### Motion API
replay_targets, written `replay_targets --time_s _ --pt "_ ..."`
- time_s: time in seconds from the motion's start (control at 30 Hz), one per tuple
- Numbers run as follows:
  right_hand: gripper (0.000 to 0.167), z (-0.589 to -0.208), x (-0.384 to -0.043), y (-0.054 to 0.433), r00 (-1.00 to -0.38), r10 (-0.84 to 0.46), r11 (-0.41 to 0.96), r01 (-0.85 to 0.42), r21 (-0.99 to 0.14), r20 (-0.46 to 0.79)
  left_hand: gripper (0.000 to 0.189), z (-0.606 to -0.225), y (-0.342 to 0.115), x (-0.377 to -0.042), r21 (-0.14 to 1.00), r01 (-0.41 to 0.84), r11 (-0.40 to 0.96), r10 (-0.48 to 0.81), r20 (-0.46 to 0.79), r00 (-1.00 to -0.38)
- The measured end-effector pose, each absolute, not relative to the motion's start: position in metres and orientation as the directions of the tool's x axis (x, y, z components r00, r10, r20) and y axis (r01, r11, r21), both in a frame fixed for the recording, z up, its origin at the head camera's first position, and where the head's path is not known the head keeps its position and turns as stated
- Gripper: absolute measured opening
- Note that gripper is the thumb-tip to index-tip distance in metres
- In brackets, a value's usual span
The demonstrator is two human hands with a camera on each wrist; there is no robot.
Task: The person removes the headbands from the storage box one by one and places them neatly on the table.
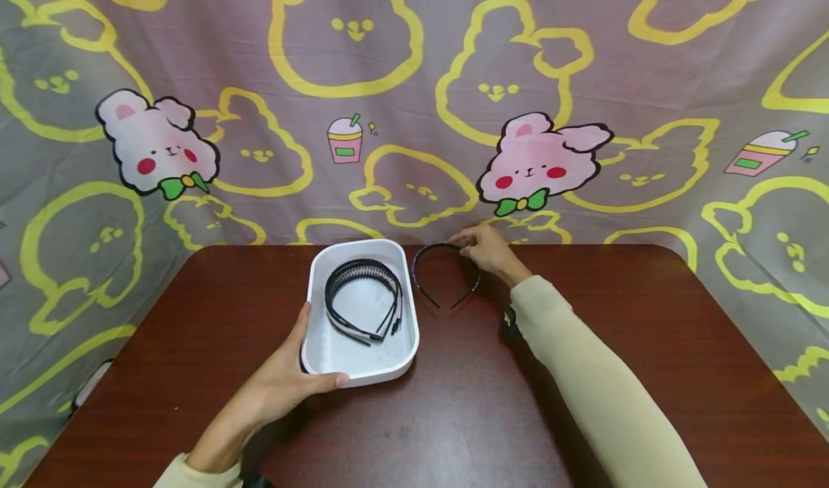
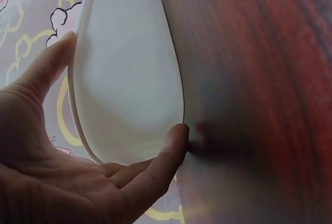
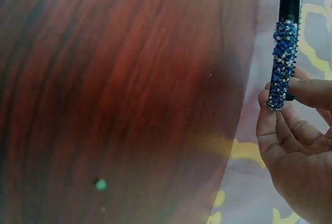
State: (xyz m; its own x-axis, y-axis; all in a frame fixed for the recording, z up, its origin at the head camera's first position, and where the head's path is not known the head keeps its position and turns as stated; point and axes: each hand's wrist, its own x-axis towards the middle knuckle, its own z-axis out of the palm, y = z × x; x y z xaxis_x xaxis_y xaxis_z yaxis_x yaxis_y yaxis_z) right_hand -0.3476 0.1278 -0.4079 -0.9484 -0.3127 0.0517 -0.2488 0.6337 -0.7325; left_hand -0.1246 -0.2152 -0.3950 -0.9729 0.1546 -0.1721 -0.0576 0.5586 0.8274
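Pinching beaded headband [image 3: 284, 53] with right grip [image 1: 487, 249] by far edge of surface [image 1: 492, 401], right of white tray [image 1: 352, 358]; clasping near-left corner with left grip [image 1: 285, 373]. Could drop headband over edge through loose pinch, or spill nested headbands [image 1: 363, 266] by tilting.

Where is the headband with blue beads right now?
The beaded headband is pinched in the right hand; in the head view, it is just right of the white container.
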Motion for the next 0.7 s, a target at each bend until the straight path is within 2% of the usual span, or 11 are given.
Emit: replay_targets --time_s 0.27,0.7 --pt "0.031 -0.414 -0.348 0.124 -0.946 -0.320 0.630 -0.250 -0.735 0.048 0.138 -0.397 -0.216 -0.125 0.826 -0.038 0.562 0.155 -0.150 -0.976" --pt "0.032 -0.419 -0.351 0.121 -0.945 -0.323 0.651 -0.266 -0.711 0.058 0.139 -0.394 -0.216 -0.124 0.831 -0.083 0.549 0.140 -0.190 -0.972"
